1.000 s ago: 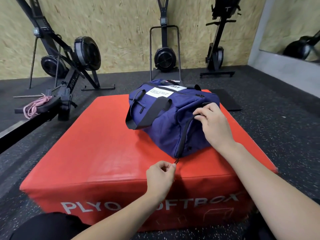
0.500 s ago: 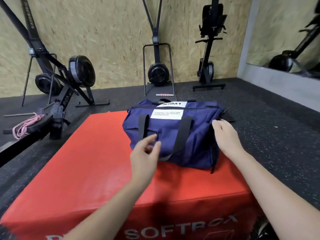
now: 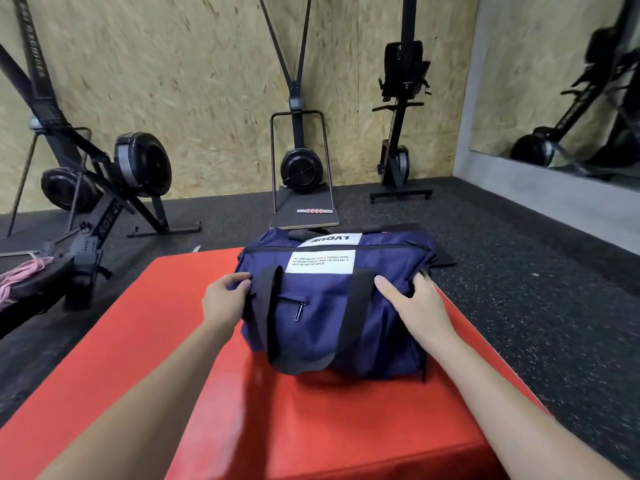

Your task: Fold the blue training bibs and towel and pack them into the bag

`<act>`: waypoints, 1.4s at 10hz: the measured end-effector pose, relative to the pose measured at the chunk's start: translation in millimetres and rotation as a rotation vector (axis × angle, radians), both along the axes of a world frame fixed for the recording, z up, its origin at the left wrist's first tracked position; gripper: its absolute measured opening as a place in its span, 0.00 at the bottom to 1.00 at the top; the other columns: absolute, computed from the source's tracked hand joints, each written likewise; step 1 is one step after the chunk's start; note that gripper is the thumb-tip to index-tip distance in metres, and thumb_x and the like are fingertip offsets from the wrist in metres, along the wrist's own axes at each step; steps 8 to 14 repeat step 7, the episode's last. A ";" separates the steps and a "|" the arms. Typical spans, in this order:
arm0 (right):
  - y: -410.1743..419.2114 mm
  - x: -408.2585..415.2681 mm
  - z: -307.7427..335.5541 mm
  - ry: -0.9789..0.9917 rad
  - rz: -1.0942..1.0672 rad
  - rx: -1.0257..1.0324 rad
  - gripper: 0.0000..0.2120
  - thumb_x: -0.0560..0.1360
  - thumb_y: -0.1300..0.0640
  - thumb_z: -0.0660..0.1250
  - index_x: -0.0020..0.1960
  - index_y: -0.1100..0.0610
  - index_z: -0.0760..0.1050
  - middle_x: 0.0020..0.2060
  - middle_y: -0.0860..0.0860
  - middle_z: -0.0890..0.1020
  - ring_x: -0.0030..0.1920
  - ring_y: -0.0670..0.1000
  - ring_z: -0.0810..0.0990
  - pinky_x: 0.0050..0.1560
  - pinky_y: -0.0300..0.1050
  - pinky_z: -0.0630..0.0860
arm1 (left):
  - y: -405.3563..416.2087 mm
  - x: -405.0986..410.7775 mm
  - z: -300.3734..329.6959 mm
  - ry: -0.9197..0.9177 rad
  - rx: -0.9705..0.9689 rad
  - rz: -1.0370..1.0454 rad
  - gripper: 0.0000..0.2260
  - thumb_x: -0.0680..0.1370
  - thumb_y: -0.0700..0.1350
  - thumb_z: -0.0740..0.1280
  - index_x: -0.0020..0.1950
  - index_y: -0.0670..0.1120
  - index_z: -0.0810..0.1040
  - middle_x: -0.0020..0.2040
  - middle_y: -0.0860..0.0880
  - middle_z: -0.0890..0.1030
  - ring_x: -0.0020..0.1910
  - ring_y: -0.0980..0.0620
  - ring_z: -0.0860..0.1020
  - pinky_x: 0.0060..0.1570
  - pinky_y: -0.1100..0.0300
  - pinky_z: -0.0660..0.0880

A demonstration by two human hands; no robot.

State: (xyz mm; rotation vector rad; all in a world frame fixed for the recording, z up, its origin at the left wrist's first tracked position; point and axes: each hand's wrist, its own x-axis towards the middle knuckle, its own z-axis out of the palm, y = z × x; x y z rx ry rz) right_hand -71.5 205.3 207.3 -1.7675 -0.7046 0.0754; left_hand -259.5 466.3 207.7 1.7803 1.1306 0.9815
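Rowing machines (image 3: 131, 174) stand folded against the chipboard wall, well behind the red plyo box (image 3: 207, 393) that carries the navy duffel bag (image 3: 332, 306). The bag sits zipped at the box's far end, one black strap (image 3: 270, 323) looped down its near face. The left hand (image 3: 225, 299) grips the bag's left end with curled fingers; the right hand (image 3: 412, 303) lies flat and relaxed on its right end. A pink roller (image 3: 313, 211) lies on a machine's footboard beyond, and pink cord (image 3: 20, 275) on the left.
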 end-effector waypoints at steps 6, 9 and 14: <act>-52.3 -43.2 24.0 0.014 -0.057 0.035 0.26 0.77 0.48 0.71 0.71 0.54 0.70 0.67 0.50 0.76 0.68 0.50 0.74 0.66 0.42 0.68 | -92.0 -50.2 30.5 0.058 0.310 -0.048 0.12 0.78 0.46 0.68 0.59 0.45 0.82 0.58 0.46 0.82 0.61 0.46 0.76 0.61 0.53 0.70; -66.1 -85.0 46.6 -0.028 0.010 0.074 0.23 0.77 0.49 0.70 0.69 0.54 0.71 0.66 0.48 0.76 0.64 0.49 0.76 0.63 0.41 0.69 | -135.0 -60.5 71.9 -0.030 0.374 -0.113 0.12 0.79 0.47 0.68 0.62 0.48 0.80 0.59 0.49 0.80 0.60 0.48 0.76 0.63 0.55 0.70; -66.1 -85.0 46.6 -0.028 0.010 0.074 0.23 0.77 0.49 0.70 0.69 0.54 0.71 0.66 0.48 0.76 0.64 0.49 0.76 0.63 0.41 0.69 | -135.0 -60.5 71.9 -0.030 0.374 -0.113 0.12 0.79 0.47 0.68 0.62 0.48 0.80 0.59 0.49 0.80 0.60 0.48 0.76 0.63 0.55 0.70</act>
